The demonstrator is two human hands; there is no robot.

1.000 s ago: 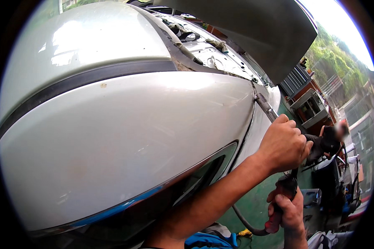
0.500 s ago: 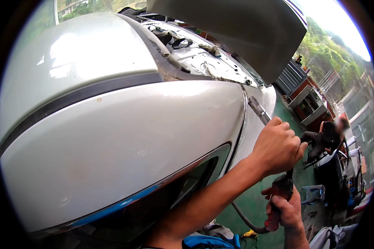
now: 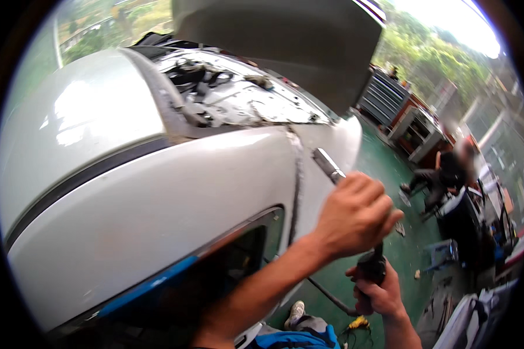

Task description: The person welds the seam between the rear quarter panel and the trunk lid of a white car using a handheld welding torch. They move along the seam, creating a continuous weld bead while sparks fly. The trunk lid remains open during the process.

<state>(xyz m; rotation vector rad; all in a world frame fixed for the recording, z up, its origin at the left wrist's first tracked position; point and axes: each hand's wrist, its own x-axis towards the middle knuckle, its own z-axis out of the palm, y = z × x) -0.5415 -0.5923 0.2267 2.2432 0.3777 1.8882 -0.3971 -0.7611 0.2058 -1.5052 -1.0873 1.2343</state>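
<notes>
Both my hands hold a welding torch [image 3: 330,167] at the side of a pale silver car body [image 3: 174,203]. My left hand [image 3: 354,212] is closed round the torch's neck, its arm stretched across the window opening. Below it, my right hand [image 3: 385,295] grips the dark handle, from which a cable [image 3: 330,298] runs toward the car. The metal nozzle points up and left, near a rough dark seam [image 3: 298,180] between the body panels. I cannot tell whether its tip touches the panel.
A raised hood [image 3: 273,52] stands over the stripped front of the car. At the right a person [image 3: 451,171] sits near a grey drawer cabinet [image 3: 384,96]. A small blue stool [image 3: 441,253] and a yellow tool [image 3: 360,322] are on the green floor [image 3: 384,157].
My view has shifted, so the car, both hands and the torch appear further left. More of the floor and my shoe show. Both hands keep their hold on the torch.
</notes>
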